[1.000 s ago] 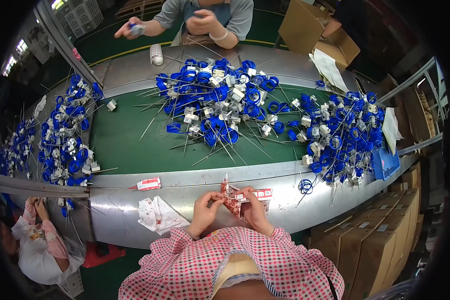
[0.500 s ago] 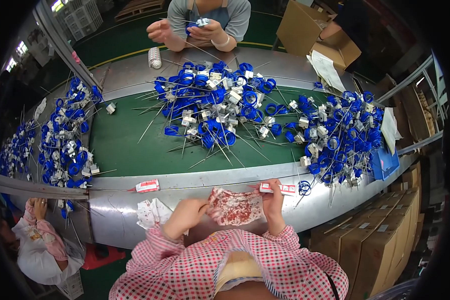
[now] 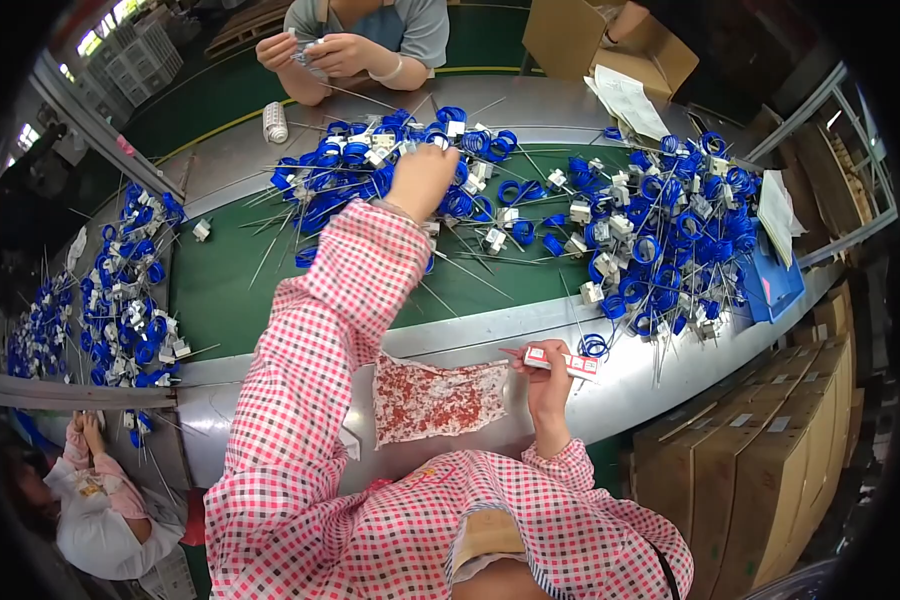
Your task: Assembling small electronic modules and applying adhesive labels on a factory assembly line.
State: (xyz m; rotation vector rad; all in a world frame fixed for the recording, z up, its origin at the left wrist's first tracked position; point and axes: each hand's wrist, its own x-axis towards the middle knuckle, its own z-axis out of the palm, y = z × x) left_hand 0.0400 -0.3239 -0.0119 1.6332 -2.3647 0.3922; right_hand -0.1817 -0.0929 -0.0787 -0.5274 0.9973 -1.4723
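My left hand (image 3: pixel 426 180) reaches across to the middle pile (image 3: pixel 355 170) of blue coiled wires with white blocks and thin metal rods. Its fingers are curled down among the parts; what they pinch is hidden. Near the table's front edge, my right hand (image 3: pixel 548 392) is closed around a small red-and-white squeeze tube (image 3: pixel 570 363) with a thin red tip pointing left. Between my arms a white cloth (image 3: pixel 440 402), blotched with red-brown stains, lies spread flat on the metal edge. My left sleeve covers part of the table beside it.
Another pile (image 3: pixel 670 240) of the same parts lies at right, beside a blue tray (image 3: pixel 773 285) and papers (image 3: pixel 778 215). More parts (image 3: pixel 130 290) line the left side. Across the table a person handles a part near a white roll (image 3: pixel 275 122). Cardboard boxes (image 3: pixel 750 450) stand at lower right.
My left hand has let go of the stained cloth and reached forward into the middle pile. The cloth now lies flat. My right hand keeps the tube. The view has shifted slightly.
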